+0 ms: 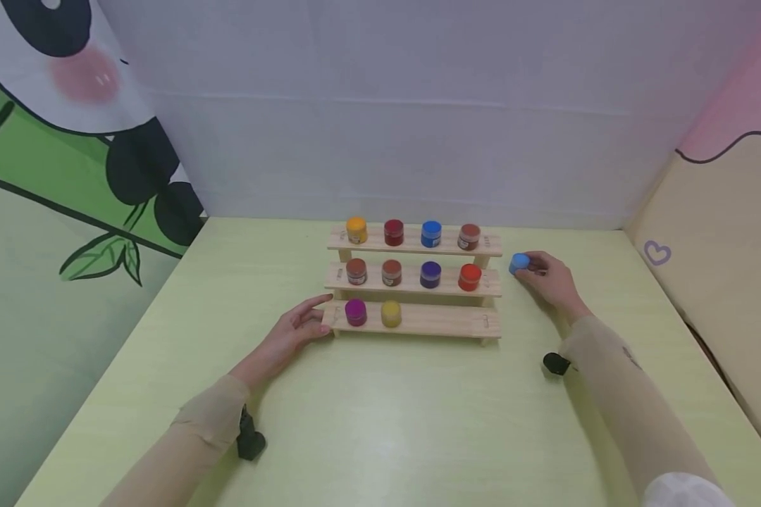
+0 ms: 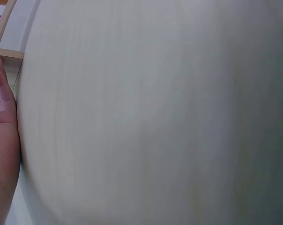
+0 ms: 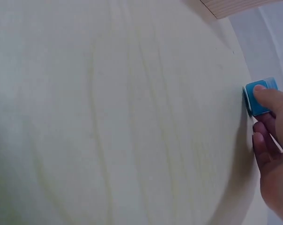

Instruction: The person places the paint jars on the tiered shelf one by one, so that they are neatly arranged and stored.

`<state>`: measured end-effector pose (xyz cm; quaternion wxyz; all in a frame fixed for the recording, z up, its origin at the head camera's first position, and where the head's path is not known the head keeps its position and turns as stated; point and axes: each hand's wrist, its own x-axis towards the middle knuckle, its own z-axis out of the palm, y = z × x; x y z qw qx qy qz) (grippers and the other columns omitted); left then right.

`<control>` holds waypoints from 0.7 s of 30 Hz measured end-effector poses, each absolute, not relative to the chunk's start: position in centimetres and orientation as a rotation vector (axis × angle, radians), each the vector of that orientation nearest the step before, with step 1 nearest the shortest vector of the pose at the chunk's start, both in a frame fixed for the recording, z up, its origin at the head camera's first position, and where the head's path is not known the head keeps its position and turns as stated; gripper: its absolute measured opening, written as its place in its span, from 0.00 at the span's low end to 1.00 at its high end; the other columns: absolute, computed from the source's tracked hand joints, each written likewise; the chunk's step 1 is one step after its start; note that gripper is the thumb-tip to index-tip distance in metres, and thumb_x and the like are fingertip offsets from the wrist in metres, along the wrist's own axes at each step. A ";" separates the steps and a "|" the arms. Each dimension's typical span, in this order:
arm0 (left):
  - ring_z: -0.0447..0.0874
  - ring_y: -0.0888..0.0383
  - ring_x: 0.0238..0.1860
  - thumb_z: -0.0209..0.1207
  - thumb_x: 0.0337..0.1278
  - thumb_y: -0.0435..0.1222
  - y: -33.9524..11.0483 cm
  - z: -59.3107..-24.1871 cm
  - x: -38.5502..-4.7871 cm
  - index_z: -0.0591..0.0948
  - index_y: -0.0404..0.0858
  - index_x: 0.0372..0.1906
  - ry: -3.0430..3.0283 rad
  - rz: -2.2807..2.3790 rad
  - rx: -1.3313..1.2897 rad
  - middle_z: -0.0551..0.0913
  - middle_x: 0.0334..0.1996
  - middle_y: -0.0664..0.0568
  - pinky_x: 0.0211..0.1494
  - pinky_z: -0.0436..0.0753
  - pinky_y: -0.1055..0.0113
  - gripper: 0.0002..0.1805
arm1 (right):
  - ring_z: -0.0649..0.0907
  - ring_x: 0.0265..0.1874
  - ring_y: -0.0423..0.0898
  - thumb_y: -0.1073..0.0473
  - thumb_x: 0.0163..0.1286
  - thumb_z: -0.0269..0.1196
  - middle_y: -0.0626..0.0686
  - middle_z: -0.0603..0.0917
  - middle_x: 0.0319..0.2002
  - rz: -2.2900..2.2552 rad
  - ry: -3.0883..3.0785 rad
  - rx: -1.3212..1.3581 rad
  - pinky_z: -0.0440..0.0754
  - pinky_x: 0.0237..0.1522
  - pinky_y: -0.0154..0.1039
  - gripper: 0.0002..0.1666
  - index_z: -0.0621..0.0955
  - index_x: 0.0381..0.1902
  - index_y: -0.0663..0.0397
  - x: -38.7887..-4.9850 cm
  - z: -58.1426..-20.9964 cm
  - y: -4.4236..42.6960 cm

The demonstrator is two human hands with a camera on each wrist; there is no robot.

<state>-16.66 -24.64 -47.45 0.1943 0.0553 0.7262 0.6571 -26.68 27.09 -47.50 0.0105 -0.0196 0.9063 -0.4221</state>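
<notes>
A small light-blue paint jar (image 1: 518, 264) is pinched between the thumb and fingers of my right hand (image 1: 552, 282), to the right of a three-step wooden rack (image 1: 440, 320). The right wrist view shows the thumb on the jar (image 3: 257, 98), close to the tabletop. My left hand (image 1: 294, 331) touches the left end of the rack's lowest step, its fingers stretched out. On that step stand a purple jar (image 1: 356, 313) and a yellow jar (image 1: 391, 314). In the left wrist view the fingertips meet the rack's wooden end (image 2: 9, 55).
Several paint jars fill the upper steps, among them an orange-yellow jar (image 1: 356, 230), a dark red jar (image 1: 394, 232), a dark blue jar (image 1: 430, 274) and a bright red jar (image 1: 469, 277). The pale table (image 1: 380, 422) meets a cloth backdrop (image 1: 380, 162) behind.
</notes>
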 end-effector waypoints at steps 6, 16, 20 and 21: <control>0.82 0.64 0.51 0.58 0.68 0.34 -24.6 -47.4 -16.5 0.59 0.46 0.77 1.988 1.887 0.172 0.79 0.52 0.55 0.57 0.79 0.73 0.36 | 0.74 0.62 0.64 0.50 0.72 0.62 0.67 0.75 0.63 -1.305 2.837 -0.024 0.70 0.65 0.61 0.32 0.70 0.68 0.60 -26.5 -46.6 26.8; 0.81 0.65 0.51 0.58 0.68 0.35 -24.6 -47.3 -16.5 0.59 0.47 0.77 2.001 1.870 0.175 0.79 0.52 0.55 0.57 0.79 0.73 0.36 | 0.73 0.64 0.62 0.45 0.71 0.62 0.65 0.76 0.63 -1.334 2.879 0.041 0.69 0.64 0.62 0.34 0.71 0.68 0.56 -25.8 -45.6 27.2; 0.81 0.65 0.51 0.58 0.68 0.35 -24.6 -47.3 -16.5 0.58 0.46 0.77 2.002 1.867 0.177 0.79 0.52 0.55 0.57 0.79 0.73 0.36 | 0.75 0.62 0.63 0.45 0.70 0.62 0.64 0.77 0.62 -1.380 2.921 0.023 0.72 0.61 0.59 0.33 0.72 0.67 0.56 -25.4 -45.3 27.1; 0.81 0.65 0.51 0.58 0.68 0.35 -24.6 -47.3 -16.5 0.58 0.46 0.77 2.003 1.867 0.178 0.79 0.52 0.55 0.57 0.79 0.73 0.36 | 0.75 0.62 0.62 0.45 0.70 0.62 0.64 0.77 0.62 -1.390 2.930 0.026 0.73 0.60 0.57 0.33 0.72 0.66 0.56 -25.3 -45.3 27.1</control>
